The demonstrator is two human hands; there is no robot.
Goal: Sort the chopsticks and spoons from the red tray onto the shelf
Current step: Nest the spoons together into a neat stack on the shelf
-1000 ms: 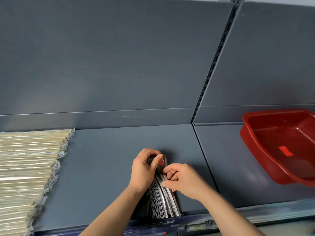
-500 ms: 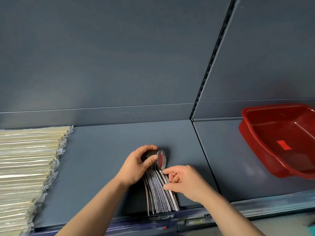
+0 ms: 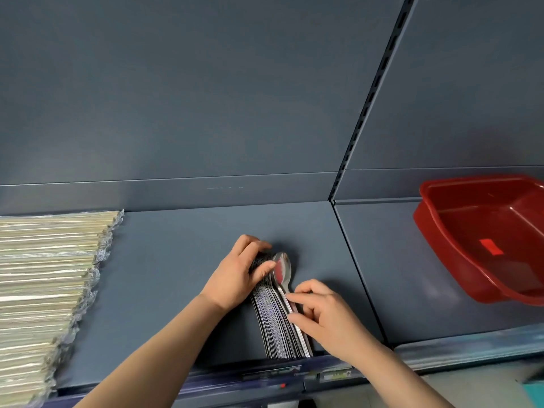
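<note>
A row of metal spoons [image 3: 279, 328] stands on edge on the grey shelf [image 3: 176, 275], handles toward the front lip. My left hand [image 3: 238, 275] grips the bowl end of the row, fingers curled over the top and thumb against the outermost bowl. My right hand [image 3: 323, 316] pinches the handles on the row's right side. The outermost spoon's shiny bowl [image 3: 282, 267] faces right between both hands. Wrapped chopsticks [image 3: 44, 290] lie stacked at the shelf's left end. The red tray [image 3: 435, 228] sits on the right shelf section, and nothing shows in the part of it in view.
A slotted upright [image 3: 368, 113] divides the back panels, and a seam [image 3: 353, 275] splits the two shelf boards. A price-label rail [image 3: 279, 375] runs along the front edge. Bare shelf lies between the chopsticks and the spoons.
My left hand has slid left and back off the bowls, uncovering the outermost spoon's bowl. My right hand has moved down along the handles. The view has tilted slightly upward.
</note>
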